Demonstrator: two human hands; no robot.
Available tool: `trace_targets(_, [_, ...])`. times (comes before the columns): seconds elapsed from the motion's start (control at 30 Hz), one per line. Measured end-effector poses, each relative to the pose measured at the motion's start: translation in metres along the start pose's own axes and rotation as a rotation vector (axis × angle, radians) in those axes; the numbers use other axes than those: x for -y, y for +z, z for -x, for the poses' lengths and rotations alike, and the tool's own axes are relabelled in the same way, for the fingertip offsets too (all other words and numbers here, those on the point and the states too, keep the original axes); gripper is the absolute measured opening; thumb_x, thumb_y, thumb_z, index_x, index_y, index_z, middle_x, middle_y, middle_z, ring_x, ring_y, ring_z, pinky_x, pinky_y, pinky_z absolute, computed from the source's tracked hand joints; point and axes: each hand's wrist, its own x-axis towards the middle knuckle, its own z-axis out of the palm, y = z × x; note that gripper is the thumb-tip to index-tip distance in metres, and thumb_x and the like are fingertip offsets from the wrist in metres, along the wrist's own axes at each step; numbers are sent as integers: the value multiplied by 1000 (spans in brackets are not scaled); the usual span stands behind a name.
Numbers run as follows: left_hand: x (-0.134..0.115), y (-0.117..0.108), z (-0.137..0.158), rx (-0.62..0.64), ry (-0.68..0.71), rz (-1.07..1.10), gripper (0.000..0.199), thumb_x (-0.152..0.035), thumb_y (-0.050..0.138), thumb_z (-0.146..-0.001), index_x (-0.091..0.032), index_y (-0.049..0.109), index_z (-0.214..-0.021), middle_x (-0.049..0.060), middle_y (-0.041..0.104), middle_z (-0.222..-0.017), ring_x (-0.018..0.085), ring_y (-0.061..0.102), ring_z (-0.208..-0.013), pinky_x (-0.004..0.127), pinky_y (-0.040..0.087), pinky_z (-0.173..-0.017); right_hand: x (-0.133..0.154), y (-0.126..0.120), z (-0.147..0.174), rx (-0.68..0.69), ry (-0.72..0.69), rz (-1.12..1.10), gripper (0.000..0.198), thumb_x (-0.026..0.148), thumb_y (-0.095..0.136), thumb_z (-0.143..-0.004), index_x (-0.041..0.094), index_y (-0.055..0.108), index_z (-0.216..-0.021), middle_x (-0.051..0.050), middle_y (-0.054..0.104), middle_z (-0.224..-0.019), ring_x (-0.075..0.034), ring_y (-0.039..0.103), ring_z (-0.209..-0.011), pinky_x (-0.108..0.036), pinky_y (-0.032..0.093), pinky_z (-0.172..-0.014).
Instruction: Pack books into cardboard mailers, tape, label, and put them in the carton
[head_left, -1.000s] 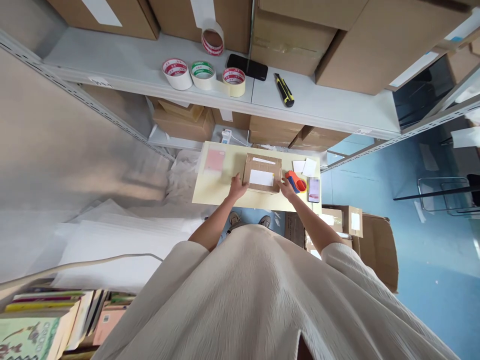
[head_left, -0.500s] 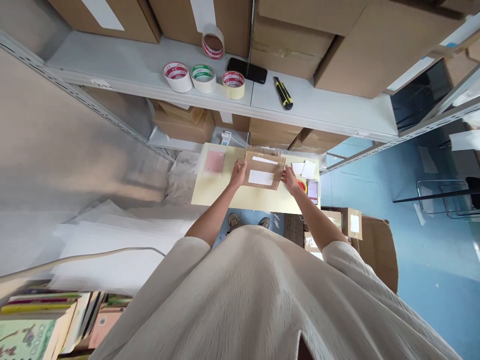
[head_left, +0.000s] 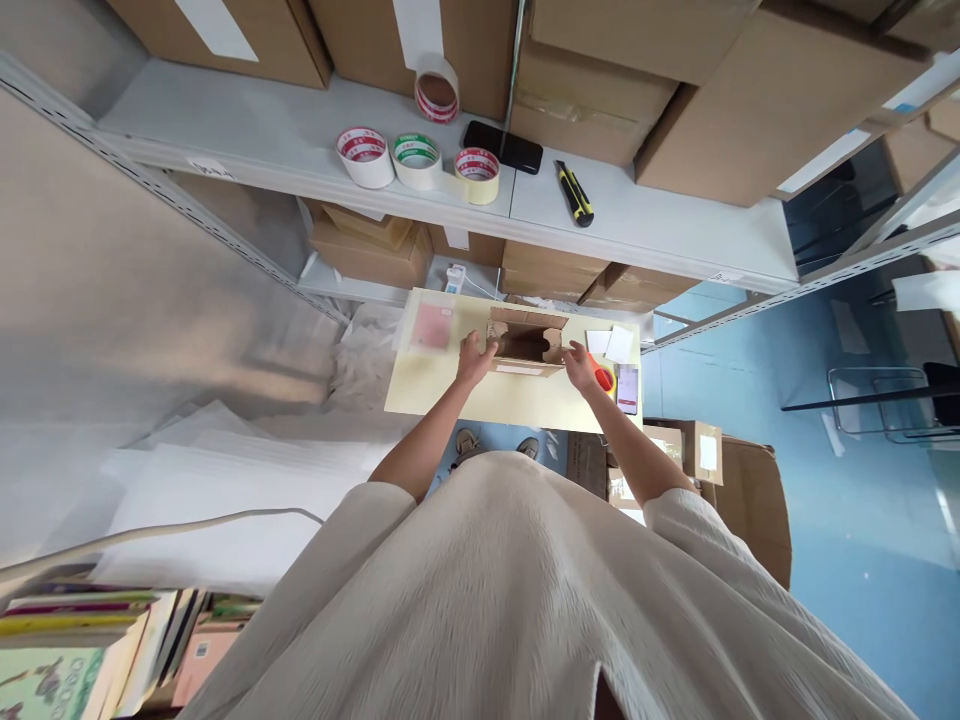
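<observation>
A small cardboard box (head_left: 526, 341) stands on the pale yellow tabletop (head_left: 427, 385) with its top open and its flaps folded outward. Its dark inside faces up, and a white label shows on the near wall. My left hand (head_left: 474, 360) grips the left end, thumb over the edge. At the opposite end, my right hand (head_left: 580, 368) is closed on the right edge, its fingertips partly hidden. Just beside my right hand lie a red and yellow tape roll (head_left: 604, 380) and a lit phone (head_left: 627, 388).
White cards (head_left: 619, 344) lie at the table's right, a pink sheet (head_left: 431, 327) at its left. On the grey shelf (head_left: 255, 135) above are several tape rolls (head_left: 417, 162), a black phone-like object (head_left: 502, 147) and a yellow-black utility knife (head_left: 575, 194). Books (head_left: 67, 640) are stacked at lower left.
The box has been tipped from showing its labelled face to standing with its open top upward. Both hands have stayed at its ends.
</observation>
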Motion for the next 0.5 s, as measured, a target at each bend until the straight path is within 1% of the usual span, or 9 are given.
trace_targets(0.03, [-7, -2, 0, -23, 99, -49, 60, -32, 67, -108, -17, 60, -165, 22, 62, -167, 37, 58, -159, 49, 47, -132, 6, -3, -1, -51, -38, 51, 66, 39, 38, -114, 20, 43, -177, -20, 68, -157, -32, 67, -141, -46, 58, -116])
trace_targets(0.07, [-15, -3, 0, -24, 216, -98, 55, -25, 64, -107, -16, 64, -161, 21, 63, -167, 37, 57, -159, 50, 45, -134, 14, -7, -4, -84, -87, 93, 66, 36, 42, -112, 20, 47, -175, -21, 67, -160, -34, 63, -146, -50, 55, -120])
trace_targets(0.1, [-25, -4, -1, 12, 331, -142, 51, -18, 60, -105, -17, 70, -155, 19, 68, -162, 36, 60, -155, 51, 45, -134, 23, -10, -7, -89, -156, 141, 65, 33, 47, -110, 20, 53, -173, -21, 66, -161, -37, 61, -149, -53, 53, -123])
trace_targets(0.17, [-43, -1, -3, 158, 497, -234, 50, -9, 53, -102, -21, 79, -142, 14, 77, -149, 34, 68, -144, 51, 47, -131, 44, -14, -14, 15, -328, 260, 59, 27, 48, -107, 21, 66, -164, -18, 73, -155, -37, 63, -147, -53, 51, -125])
trace_targets(0.2, [-50, 1, -4, 221, 537, -308, 50, -6, 52, -100, -23, 82, -137, 13, 81, -142, 33, 71, -138, 51, 48, -129, 54, -15, -18, 93, -403, 315, 57, 25, 47, -107, 22, 70, -160, -15, 77, -150, -35, 66, -143, -51, 51, -124])
trace_targets(0.27, [-61, 5, -5, 326, 560, -492, 47, -4, 53, -98, -23, 85, -127, 12, 86, -130, 33, 76, -126, 51, 49, -123, 70, -14, -25, 237, -516, 427, 52, 29, 48, -111, 23, 74, -155, -13, 84, -140, -34, 72, -133, -48, 52, -120])
trace_targets(0.37, [-63, 6, -3, 374, 566, -706, 39, -7, 56, -100, -21, 86, -120, 14, 87, -123, 33, 78, -120, 51, 48, -119, 80, -12, -26, 364, -545, 609, 48, 46, 50, -117, 23, 78, -148, -15, 87, -128, -34, 77, -122, -50, 48, -119])
trace_targets(0.43, [-57, 2, -1, 339, 583, -757, 37, -10, 57, -101, -20, 86, -120, 16, 86, -124, 34, 77, -123, 53, 44, -120, 77, -14, -21, 354, -543, 708, 51, 53, 47, -119, 22, 79, -143, -18, 87, -128, -36, 76, -125, -55, 43, -123])
trace_targets(0.5, [-50, -4, 0, 296, 587, -766, 36, -12, 56, -101, -20, 87, -120, 17, 86, -125, 36, 74, -129, 54, 42, -120, 69, -18, -15, 297, -554, 779, 55, 51, 40, -122, 19, 81, -138, -21, 85, -134, -39, 72, -133, -58, 38, -126])
